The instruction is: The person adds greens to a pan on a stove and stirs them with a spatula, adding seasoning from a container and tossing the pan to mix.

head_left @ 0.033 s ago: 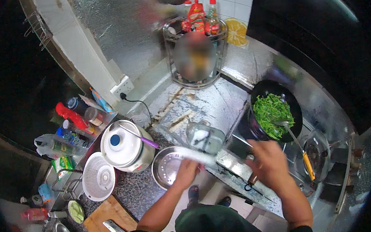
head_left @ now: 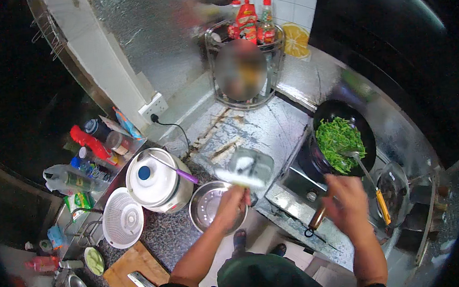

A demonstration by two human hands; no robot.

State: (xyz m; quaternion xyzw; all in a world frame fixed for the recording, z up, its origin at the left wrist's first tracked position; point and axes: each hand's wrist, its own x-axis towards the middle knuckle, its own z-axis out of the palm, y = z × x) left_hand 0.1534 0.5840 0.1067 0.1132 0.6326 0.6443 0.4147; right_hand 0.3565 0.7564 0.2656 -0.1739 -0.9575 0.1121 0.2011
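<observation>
A long, thin white thing [head_left: 239, 178], smeared by motion, juts from the closed fingers of my left hand [head_left: 233, 206]. Its kind cannot be made out. Just past it stands a clear container [head_left: 261, 168] with something white inside, and below my hand is a steel basin [head_left: 199, 206] with a perforated-looking bottom. My right hand [head_left: 347, 203] is above the stove's near edge, beside a brown wok handle [head_left: 317, 218]; its fingers are blurred. Chopped green vegetables [head_left: 338, 141] fill the black wok [head_left: 366, 132]. A ladle with a yellow handle [head_left: 383, 207] rests in them.
At left stand a white lidded pot [head_left: 154, 176] with a purple-handled utensil on it, a white colander [head_left: 123, 217], and a cutting board [head_left: 128, 265] with a cleaver [head_left: 142, 284]. A glass lid [head_left: 394, 192] lies right of the wok. A condiment rack [head_left: 277, 59] stands behind.
My left hand has shifted slightly, and the white thing has swung away from me, up over the container. My right hand has moved a little right, away from the wok handle.
</observation>
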